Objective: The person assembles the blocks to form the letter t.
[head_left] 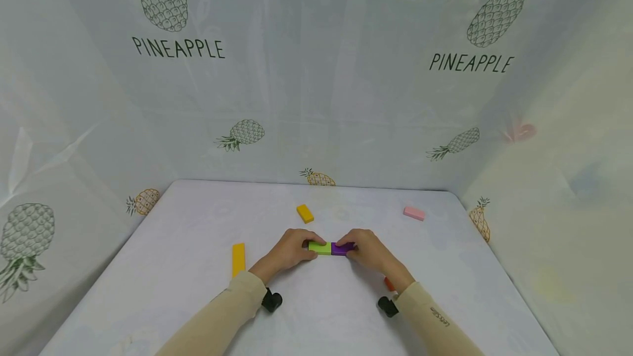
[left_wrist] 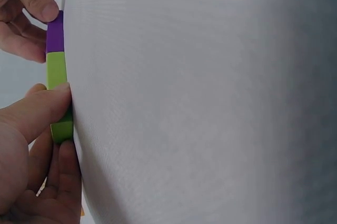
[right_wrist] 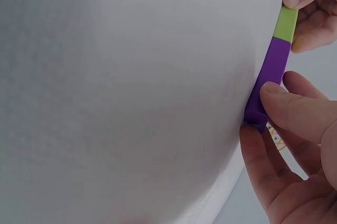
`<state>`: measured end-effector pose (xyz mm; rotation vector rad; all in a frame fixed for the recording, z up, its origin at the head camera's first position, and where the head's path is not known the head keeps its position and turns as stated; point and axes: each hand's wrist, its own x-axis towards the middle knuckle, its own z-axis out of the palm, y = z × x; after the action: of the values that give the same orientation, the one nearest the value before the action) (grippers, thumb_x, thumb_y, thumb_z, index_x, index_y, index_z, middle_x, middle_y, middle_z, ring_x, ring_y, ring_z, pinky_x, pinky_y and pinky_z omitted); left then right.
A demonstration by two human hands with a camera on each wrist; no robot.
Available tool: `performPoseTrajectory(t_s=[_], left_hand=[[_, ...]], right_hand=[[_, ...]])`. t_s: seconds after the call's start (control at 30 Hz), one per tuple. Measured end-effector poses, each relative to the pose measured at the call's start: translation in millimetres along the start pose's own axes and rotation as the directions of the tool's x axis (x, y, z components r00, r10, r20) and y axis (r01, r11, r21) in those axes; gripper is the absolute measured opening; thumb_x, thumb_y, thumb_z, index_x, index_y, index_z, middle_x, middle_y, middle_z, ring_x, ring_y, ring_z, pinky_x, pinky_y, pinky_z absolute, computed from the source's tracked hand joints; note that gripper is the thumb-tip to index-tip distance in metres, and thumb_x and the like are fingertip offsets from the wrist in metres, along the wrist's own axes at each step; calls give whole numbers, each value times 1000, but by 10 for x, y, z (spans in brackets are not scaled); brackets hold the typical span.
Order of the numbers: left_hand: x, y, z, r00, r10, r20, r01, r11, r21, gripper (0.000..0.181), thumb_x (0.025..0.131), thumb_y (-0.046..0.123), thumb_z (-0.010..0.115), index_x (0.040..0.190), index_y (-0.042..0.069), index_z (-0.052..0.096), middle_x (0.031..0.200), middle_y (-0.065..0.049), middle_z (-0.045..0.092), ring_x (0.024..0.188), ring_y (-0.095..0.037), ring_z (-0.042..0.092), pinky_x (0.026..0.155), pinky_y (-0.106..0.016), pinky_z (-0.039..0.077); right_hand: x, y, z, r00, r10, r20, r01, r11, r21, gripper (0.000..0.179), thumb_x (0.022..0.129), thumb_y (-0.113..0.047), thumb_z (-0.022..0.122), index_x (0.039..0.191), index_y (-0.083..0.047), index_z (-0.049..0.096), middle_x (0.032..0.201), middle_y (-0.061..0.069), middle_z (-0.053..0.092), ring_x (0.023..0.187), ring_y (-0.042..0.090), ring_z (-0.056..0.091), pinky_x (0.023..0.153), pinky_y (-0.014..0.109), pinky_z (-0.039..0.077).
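A lime-green block (head_left: 321,248) and a purple block (head_left: 340,249) lie end to end on the table, their short faces meeting. My left hand (head_left: 294,247) grips the green block at its outer end, thumb on the near side. At the other end, my right hand (head_left: 368,250) pinches the purple block between thumb and fingers. The left wrist view shows the green block (left_wrist: 56,69) partly covered by the left thumb. In the right wrist view the purple block (right_wrist: 273,69) runs in line with the green one.
A long yellow block (head_left: 238,259) lies beside the left forearm. Farther back are a shorter yellow block (head_left: 305,213) and a pink block (head_left: 414,213). An orange-red block (head_left: 389,284) shows partly under the right wrist. Pineapple-print cloth (head_left: 316,87) surrounds the white table (head_left: 316,317).
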<state>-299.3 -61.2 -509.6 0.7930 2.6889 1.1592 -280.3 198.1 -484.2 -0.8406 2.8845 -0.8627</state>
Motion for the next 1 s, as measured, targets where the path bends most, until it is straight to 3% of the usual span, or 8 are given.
performPoseTrajectory(t_s=[0.4, 1.0], left_hand=[[3, -27, -4, 1000, 1, 4, -1, 1000, -10, 31, 94, 10, 81, 121, 24, 81, 111, 11, 74, 92, -15, 56, 83, -30, 48], [4, -31, -14, 1000, 5, 12, -5, 1000, -9, 30, 94, 11, 82, 121, 25, 81, 112, 11, 74, 94, -13, 56, 84, -29, 47]], right_hand=[[-9, -3, 33, 999, 30, -25, -30, 1000, 10, 30, 90, 9, 77, 115, -8, 82, 115, 8, 78, 108, 24, 70, 96, 49, 60], [-32, -4, 14, 997, 60, -47, -59, 998, 26, 26, 91, 4, 80, 114, -8, 83, 108, 5, 77, 100, 19, 70, 91, 43, 62]])
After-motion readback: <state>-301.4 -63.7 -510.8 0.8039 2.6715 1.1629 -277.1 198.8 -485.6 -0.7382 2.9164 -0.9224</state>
